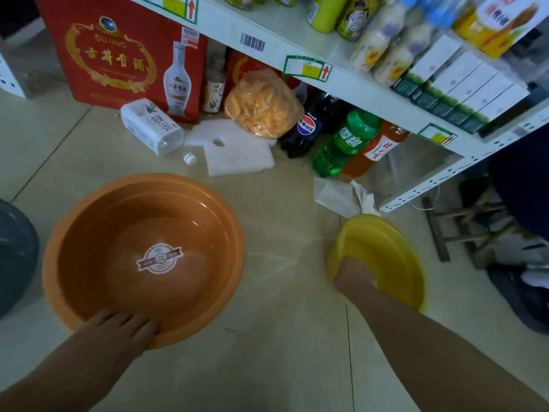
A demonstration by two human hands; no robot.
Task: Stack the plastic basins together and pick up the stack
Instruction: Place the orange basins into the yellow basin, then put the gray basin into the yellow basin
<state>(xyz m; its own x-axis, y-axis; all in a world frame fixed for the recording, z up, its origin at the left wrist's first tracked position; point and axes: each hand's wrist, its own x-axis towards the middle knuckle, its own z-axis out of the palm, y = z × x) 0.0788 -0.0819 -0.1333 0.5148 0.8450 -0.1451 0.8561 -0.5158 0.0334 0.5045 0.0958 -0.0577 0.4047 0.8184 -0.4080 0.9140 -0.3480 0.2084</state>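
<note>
Far left, a grey round tub [15, 251] pokes in at the edge. Our left hand [118, 325] curls its fingers over the near rim of the big orange round plastic basin [142, 254]. Open beige tiled floor [285, 263] between. Our right hand [353, 275] grips the tilted small yellow plastic basin [386, 257], close under the white metal shelf [416, 185].

A: is there room between the two basins?
B: yep, bare floor tile [285, 263] between the orange basin [142, 254] and yellow basin [383, 257], nothing on it.
A: further back?
B: cluttered. Foam sheets [237, 150], soda bottles [341, 144], crumpled tissue [344, 194], shelf rack [416, 114] overhanging. Grey bin [15, 251] crowds the left.
</note>
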